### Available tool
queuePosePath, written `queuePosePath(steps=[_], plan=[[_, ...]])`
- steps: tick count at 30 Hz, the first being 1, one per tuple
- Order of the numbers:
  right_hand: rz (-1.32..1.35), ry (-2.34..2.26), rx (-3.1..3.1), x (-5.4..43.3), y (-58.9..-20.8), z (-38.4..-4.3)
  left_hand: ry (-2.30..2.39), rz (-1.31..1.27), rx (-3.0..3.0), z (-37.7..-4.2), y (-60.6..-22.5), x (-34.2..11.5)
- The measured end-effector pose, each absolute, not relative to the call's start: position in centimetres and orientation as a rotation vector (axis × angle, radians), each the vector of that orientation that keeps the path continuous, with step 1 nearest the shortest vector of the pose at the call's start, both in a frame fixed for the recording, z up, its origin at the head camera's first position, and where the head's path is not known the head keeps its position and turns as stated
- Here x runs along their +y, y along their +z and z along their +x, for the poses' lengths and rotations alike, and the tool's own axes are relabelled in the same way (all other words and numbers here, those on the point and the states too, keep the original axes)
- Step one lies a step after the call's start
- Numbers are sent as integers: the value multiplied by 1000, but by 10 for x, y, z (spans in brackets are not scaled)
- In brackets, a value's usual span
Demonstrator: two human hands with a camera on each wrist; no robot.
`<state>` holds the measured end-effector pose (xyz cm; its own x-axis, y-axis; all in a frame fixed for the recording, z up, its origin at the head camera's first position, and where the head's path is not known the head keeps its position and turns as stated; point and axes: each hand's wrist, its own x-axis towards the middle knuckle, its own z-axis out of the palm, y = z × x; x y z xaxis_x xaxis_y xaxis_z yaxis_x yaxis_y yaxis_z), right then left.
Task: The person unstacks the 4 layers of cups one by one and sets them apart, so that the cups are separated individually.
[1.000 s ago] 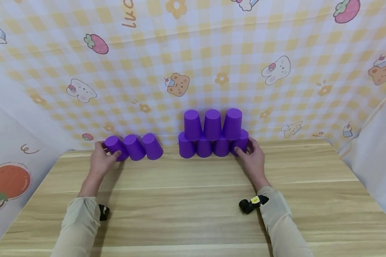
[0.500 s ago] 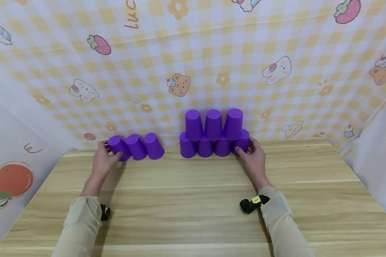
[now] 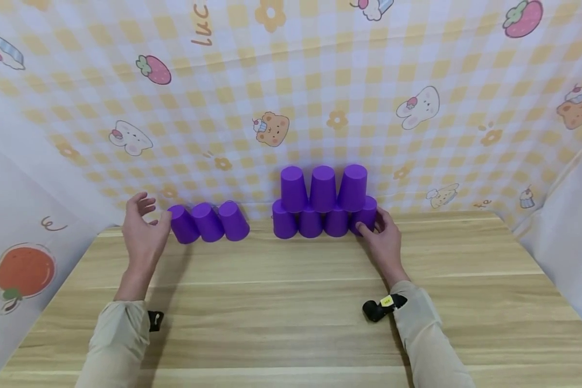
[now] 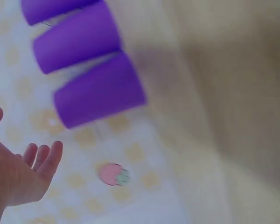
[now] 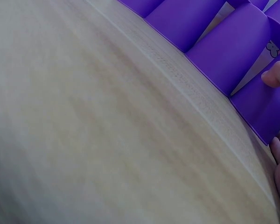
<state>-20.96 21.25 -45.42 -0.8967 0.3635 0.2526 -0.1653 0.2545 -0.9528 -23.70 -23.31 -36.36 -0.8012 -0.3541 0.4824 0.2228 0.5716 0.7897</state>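
Note:
Purple cups stand upside down along the back of the table. To the right, three upper cups (image 3: 323, 188) rest across a lower row of several cups (image 3: 311, 223). My right hand (image 3: 384, 241) grips the rightmost lower cup (image 5: 259, 100), thumb on its front and fingers round its far side. Three more cups (image 3: 207, 222) stand side by side at the left. Just left of the leftmost one (image 4: 100, 93), my left hand (image 3: 144, 231) is raised with its fingers loosely spread and holds nothing. In the left wrist view a gap shows between the fingers (image 4: 49, 161) and that cup.
The wooden table (image 3: 271, 318) meets a yellow-checked cloth (image 3: 310, 70) hanging right behind the cups. White cloth covers both sides. A gap separates the left cups from the stack. A black wrist camera (image 3: 375, 311) sits at the right cuff.
My left hand has let go of the leftmost cup and moved up and left from it. My right hand keeps its grip on the rightmost lower cup; the cups keep their arrangement.

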Motion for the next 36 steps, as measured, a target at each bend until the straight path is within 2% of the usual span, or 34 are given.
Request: queuePosePath(steps=[7,13,16,22,36], plan=[[-185,1691,-2112,214,-455,-208,-1331,-69,-1968,-233,-334,-196],[-181,1696,-2100,216,-454,-208,-1384,-246,-1969,-213,-307,-154],[-179,1692,-2096,216,-454,-208,-1411,-325,-2001,-210,-306,-134],[-168,1716,-2089,216,-454,-208,-1478,-483,-2049,-222,-327,-104],[-164,1727,-2102,215,-453,-208,-1502,-455,-2374,-234,-338,-51]])
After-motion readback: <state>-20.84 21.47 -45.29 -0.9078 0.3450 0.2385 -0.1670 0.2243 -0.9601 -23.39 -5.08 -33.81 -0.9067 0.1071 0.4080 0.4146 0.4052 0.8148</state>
